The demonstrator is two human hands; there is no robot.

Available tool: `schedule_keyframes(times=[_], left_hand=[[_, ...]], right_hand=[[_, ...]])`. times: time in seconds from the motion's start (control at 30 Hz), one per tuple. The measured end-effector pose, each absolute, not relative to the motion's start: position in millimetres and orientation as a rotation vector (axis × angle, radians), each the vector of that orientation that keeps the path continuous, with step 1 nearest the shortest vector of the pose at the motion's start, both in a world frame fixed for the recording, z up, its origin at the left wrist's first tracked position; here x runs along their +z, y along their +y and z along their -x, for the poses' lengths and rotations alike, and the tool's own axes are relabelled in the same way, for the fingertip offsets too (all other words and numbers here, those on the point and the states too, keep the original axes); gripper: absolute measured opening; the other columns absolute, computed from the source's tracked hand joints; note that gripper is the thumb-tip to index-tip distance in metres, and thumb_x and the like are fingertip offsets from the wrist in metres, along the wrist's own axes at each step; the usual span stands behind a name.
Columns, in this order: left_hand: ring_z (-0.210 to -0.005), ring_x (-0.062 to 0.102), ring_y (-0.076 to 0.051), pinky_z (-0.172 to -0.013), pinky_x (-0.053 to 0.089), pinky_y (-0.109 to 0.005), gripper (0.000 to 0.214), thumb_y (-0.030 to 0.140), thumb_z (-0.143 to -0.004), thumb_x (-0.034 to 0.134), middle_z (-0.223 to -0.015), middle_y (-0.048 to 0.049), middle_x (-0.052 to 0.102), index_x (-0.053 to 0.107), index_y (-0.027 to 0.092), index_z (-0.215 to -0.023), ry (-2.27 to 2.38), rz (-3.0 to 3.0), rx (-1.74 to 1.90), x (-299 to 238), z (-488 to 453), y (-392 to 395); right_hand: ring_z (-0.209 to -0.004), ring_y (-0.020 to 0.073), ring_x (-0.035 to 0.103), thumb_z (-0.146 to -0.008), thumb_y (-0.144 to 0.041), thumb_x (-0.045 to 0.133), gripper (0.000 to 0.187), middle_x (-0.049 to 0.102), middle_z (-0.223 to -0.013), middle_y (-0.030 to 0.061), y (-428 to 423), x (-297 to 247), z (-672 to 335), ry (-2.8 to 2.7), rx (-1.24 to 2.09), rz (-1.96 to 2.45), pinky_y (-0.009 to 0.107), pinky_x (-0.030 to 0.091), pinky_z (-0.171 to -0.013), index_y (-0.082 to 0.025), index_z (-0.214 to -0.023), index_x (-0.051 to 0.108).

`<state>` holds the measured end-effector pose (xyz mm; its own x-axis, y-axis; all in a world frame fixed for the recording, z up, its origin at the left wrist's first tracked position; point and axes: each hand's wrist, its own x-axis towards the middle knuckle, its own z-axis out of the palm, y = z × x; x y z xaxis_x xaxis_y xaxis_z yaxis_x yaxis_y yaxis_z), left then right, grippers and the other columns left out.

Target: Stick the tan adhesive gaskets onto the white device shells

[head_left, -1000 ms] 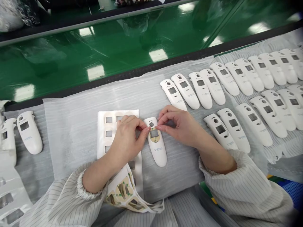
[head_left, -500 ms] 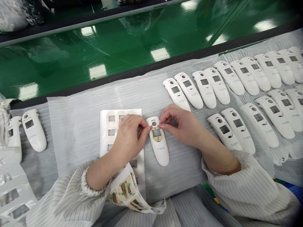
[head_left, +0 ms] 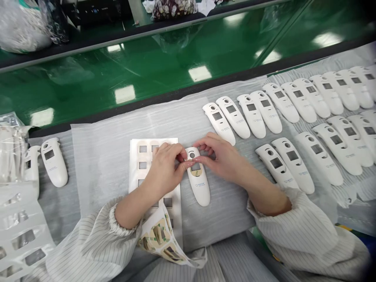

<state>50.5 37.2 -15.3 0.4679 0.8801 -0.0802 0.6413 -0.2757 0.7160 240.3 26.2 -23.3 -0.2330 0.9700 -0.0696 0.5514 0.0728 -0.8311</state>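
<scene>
just right of the white sheet (head_left: 134, 156) lies the white housing (head_left: 201, 194), left hand (head_left: 166, 170) and right hand (head_left: 225, 156) narrowed over its upper end, any grip impossible to tell, where uneven thumb pressure could skew the tan patch (head_left: 196, 172) around its window (head_left: 195, 167).

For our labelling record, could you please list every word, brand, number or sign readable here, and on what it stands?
"eose", apparently, with a heart outline: central white elongated plastic casing.
Too blurred to read: marks on the other white plastic casings, tan-and-white adhesive sticker sheet, black boxy device.
</scene>
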Motion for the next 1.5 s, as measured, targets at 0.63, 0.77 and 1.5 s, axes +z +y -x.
schedule_keyframes(times=[0.63, 0.77, 1.5], left_hand=[[-0.134, 0.045, -0.035, -0.110, 0.037, -0.051, 0.085, 0.061, -0.059, 0.080, -0.146, -0.0052, 0.048, 0.050, 0.040, -0.136, 1.002, -1.654, 0.119, 24, 133, -80], [-0.126, 0.055, -0.030, -0.111, 0.036, -0.052, 0.028, 0.039, -0.081, 0.070, -0.124, -0.0026, 0.067, 0.072, 0.038, -0.108, 1.187, -1.753, 0.433, 6, 111, -113], [-0.074, 0.068, -0.021, -0.069, 0.055, -0.027, 0.022, 0.038, -0.085, 0.064, -0.083, -0.0055, 0.076, 0.076, 0.022, -0.093, 1.161, -1.233, 0.923, 15, -1, -120]], right_hand=[[-0.065, 0.0137, 0.069, -0.070, -0.045, 0.076, 0.036, 0.068, -0.070, -0.0018, 73, 15, -245, -1.066, 1.473, 1.117, 0.028, 0.058, -0.067, -0.023, -0.080, 0.049], [-0.096, 0.0195, 0.070, -0.073, -0.040, 0.074, 0.030, 0.069, -0.099, 0.0042, 80, 6, -225, -0.988, 1.430, 1.145, 0.038, 0.055, -0.093, -0.023, -0.087, 0.053], [-0.092, 0.0155, 0.072, -0.083, -0.020, 0.069, 0.029, 0.073, -0.101, -0.0003, -99, 25, -180, -1.526, 0.662, 1.228, 0.024, 0.061, -0.077, -0.029, -0.108, 0.056]])
